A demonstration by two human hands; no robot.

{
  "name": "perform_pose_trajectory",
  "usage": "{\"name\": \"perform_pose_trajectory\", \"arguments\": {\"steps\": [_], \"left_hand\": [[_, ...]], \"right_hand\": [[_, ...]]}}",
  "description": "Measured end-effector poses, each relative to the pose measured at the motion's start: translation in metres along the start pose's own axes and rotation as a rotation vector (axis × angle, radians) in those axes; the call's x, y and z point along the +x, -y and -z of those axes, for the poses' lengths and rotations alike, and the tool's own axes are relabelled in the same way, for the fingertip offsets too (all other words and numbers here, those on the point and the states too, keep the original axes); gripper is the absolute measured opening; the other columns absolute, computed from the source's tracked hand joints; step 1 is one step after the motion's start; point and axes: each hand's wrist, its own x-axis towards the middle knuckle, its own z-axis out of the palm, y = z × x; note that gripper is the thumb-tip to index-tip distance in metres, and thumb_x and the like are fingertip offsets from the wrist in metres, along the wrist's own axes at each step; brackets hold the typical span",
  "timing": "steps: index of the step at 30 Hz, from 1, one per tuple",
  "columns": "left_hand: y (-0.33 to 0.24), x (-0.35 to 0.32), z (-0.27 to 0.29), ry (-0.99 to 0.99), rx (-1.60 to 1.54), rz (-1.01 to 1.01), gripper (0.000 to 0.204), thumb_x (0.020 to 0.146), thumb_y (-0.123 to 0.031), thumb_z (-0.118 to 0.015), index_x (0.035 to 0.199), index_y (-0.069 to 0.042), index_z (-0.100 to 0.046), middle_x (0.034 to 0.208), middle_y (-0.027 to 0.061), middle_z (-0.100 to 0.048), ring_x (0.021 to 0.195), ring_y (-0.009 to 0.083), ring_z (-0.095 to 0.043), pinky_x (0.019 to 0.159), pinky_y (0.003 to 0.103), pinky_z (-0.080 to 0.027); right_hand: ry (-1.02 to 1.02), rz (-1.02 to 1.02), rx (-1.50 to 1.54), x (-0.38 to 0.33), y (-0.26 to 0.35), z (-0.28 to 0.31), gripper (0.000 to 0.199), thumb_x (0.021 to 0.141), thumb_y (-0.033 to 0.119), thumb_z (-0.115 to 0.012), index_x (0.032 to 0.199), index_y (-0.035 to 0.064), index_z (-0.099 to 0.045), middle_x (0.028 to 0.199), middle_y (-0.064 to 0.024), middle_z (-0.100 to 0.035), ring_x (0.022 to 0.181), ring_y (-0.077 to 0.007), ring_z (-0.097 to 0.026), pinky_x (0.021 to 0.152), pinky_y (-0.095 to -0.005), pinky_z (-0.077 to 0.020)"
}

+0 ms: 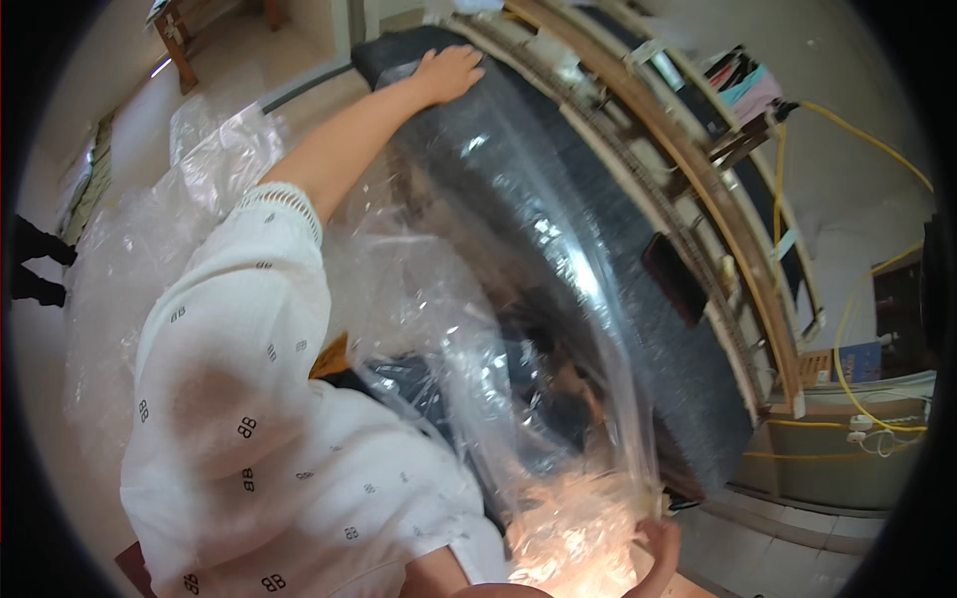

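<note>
A long dark grey fabric-covered piece [558,189], like an upholstered panel or cushion, runs from the far middle to the near right. Clear plastic sheet [454,269] drapes over its near side and spreads toward my body. At the far end, my left hand [449,76] lies on the grey top with its fingers stretched out, over the plastic's edge. Low at the right, my right hand [658,554] has its fingers curled at the plastic's near corner and appears to pinch it. A dark flat phone-like object [674,277] rests on the grey fabric.
Wooden rails [688,179] of a frame run along the far side of the grey piece. Yellow cables [845,329] hang at the right. More loose plastic [150,259] lies on the left. A person's dark-clad legs [40,261] show at the far left, near a wooden stand [177,50].
</note>
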Motion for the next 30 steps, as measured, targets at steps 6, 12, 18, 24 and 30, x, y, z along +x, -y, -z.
{"name": "perform_pose_trajectory", "arguments": {"steps": [6,12,18,24,30], "left_hand": [[-0.038,-0.003,-0.003,0.182,-0.072,0.113,0.052,0.09,-0.041,-0.038,0.131,-0.009,-0.035,0.137,0.0093,-0.032,0.128,0.0249,-0.027,0.096,0.063,-0.021],[-0.047,-0.033,0.02,0.11,0.004,0.238,0.048,0.089,-0.039,-0.041,0.126,-0.009,-0.039,0.134,0.0076,-0.036,0.127,0.0235,-0.029,0.094,0.062,-0.024],[-0.041,-0.038,0.027,0.108,0.048,0.224,0.047,0.088,-0.04,-0.041,0.123,-0.008,-0.042,0.129,0.0103,-0.039,0.123,0.0286,-0.033,0.09,0.065,-0.029],[0.016,-0.008,-0.029,0.137,0.426,-0.066,0.038,0.091,-0.037,-0.037,0.115,-0.01,-0.05,0.117,0.0158,-0.048,0.109,0.033,-0.044,0.088,0.052,-0.038],[0.048,0.035,-0.074,0.077,0.268,-0.144,0.058,0.089,-0.048,-0.034,0.121,-0.002,-0.047,0.122,0.023,-0.046,0.11,0.0388,-0.044,0.093,0.046,-0.034]], "right_hand": [[-0.954,-0.222,-0.883,-0.017,-0.18,0.05,0.028,0.075,0.024,-0.062,0.093,0.0038,-0.063,0.085,-0.0156,-0.062,0.078,-0.0342,-0.058,0.067,-0.0437,-0.0463],[-1.549,0.268,0.509,0.01,0.009,0.203,0.047,0.092,0.022,-0.043,0.134,0.0023,-0.033,0.132,-0.0186,-0.041,0.118,-0.0271,-0.044,0.098,-0.0321,-0.0321],[-0.691,0.111,-0.088,0.095,0.016,0.077,0.055,0.093,0.039,-0.032,0.121,-0.0061,-0.046,0.127,-0.0221,-0.044,0.119,-0.0347,-0.04,0.101,-0.039,-0.0288],[-0.701,-0.331,0.006,0.112,0.053,0.109,0.061,0.088,0.053,-0.032,0.124,0.0057,-0.046,0.117,-0.0214,-0.053,0.107,-0.038,-0.05,0.089,-0.0449,-0.0385],[-0.769,-0.243,0.231,0.165,-0.024,0.093,0.073,0.083,0.062,-0.034,0.128,0.0054,-0.042,0.121,-0.0243,-0.049,0.115,-0.0369,-0.045,0.096,-0.0408,-0.0343]]}}
